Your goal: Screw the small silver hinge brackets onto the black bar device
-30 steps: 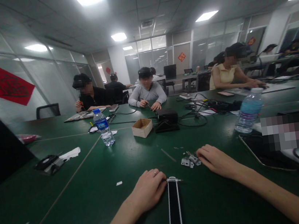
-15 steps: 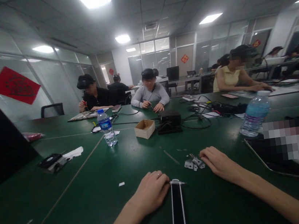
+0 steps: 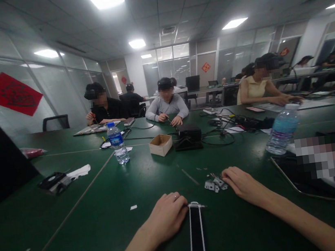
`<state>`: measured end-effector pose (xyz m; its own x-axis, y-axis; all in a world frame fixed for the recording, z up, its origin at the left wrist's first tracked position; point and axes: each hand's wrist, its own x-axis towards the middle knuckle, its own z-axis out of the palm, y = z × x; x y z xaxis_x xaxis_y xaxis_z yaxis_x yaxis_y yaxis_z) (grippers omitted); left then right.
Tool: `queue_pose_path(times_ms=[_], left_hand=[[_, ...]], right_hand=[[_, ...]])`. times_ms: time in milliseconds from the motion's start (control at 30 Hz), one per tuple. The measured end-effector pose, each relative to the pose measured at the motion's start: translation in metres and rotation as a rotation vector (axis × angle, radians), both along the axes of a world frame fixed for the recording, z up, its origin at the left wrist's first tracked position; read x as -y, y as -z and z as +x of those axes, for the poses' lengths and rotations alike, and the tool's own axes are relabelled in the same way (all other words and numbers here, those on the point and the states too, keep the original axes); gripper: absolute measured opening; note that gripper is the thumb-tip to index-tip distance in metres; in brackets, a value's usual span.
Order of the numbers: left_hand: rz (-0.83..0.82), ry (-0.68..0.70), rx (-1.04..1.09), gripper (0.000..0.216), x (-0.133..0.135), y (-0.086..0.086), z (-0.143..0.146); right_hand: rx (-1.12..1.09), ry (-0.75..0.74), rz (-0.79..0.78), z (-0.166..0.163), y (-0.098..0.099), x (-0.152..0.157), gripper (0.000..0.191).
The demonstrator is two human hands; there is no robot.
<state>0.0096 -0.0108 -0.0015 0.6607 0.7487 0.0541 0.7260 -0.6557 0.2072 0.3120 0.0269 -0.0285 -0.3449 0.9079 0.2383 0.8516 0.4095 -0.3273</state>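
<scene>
My left hand (image 3: 168, 216) rests on the green table (image 3: 105, 216), fingers curled, its fingertips against the top end of a long black bar with a metal frame (image 3: 195, 231). My right hand (image 3: 242, 183) lies palm down, fingers bent, just right of a small pile of metal hinge-like parts (image 3: 214, 184); the fingertips reach the pile. Whether either hand grips anything is hidden.
A small cardboard box (image 3: 160, 144), a black device with cables (image 3: 188, 136) and two water bottles (image 3: 118, 142) (image 3: 281, 130) stand further back. A dark tray lies at the right, a black screen at the left. Several people sit at the far side.
Both hands stay where they were; only the camera has shifted slightly.
</scene>
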Motion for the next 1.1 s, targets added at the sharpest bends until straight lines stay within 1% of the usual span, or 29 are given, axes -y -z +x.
queue_pose_path(times_ms=[267, 467, 700, 900, 1100], left_hand=[[0.016, -0.002, 0.003, 0.012, -0.0003, 0.0015, -0.0001], [-0.003, -0.008, -0.018, 0.012, 0.0006, -0.0007, 0.0000], [0.007, -0.004, -0.008, 0.012, 0.0006, -0.0009, 0.0003], [0.001, -0.005, -0.015, 0.012, 0.0007, -0.0014, 0.0002], [0.006, -0.014, -0.019, 0.011, 0.0001, 0.0001, 0.0003]], right_hand=[[0.001, -0.006, 0.022, 0.0008, 0.0024, -0.0014, 0.021], [-0.017, 0.009, -0.061, 0.0018, 0.0002, -0.0005, 0.018], [-0.016, 0.037, -0.069, 0.0025, 0.0014, -0.0020, 0.018], [-0.030, 0.023, -0.005, 0.0028, 0.0040, -0.0024, 0.020], [-0.069, 0.010, 0.037, 0.0035, 0.0053, -0.0040, 0.018]])
